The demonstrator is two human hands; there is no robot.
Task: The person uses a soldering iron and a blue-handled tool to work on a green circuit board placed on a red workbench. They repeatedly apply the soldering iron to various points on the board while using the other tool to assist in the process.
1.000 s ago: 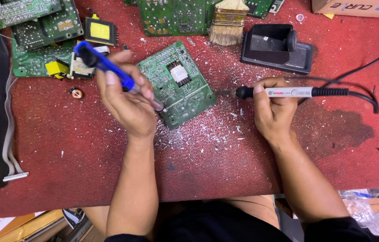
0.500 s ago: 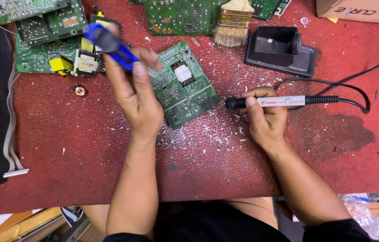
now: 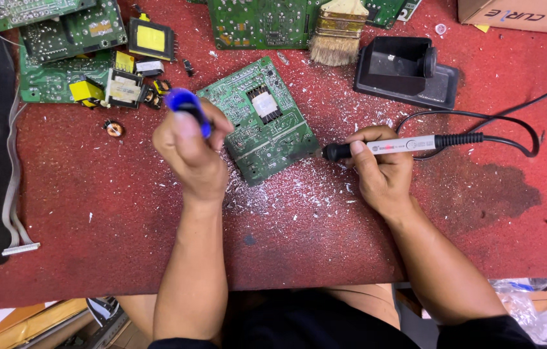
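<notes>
Between my two hands, on the red mat (image 3: pixel 92 213), lies the small green circuit board (image 3: pixel 260 119), turned at a slant amid a scatter of pale solder flecks. To work it well, I judge, the hot tip should rest squarely on one joint at a time while the board is kept from sliding, with the blue tool close enough to act at once. My right hand (image 3: pixel 383 174) is clamped around the white soldering iron (image 3: pixel 403 145), fingers together along its barrel, its dark tip just at the board's right edge; whether it touches I cannot tell. My left hand (image 3: pixel 189 152) is curled shut on the blue desoldering pump (image 3: pixel 186 106), thumb up its side, at the board's left edge. Farther out sit a brush (image 3: pixel 338 29), a black iron stand (image 3: pixel 409 71), and more green boards (image 3: pixel 66 39) with yellow parts.
</notes>
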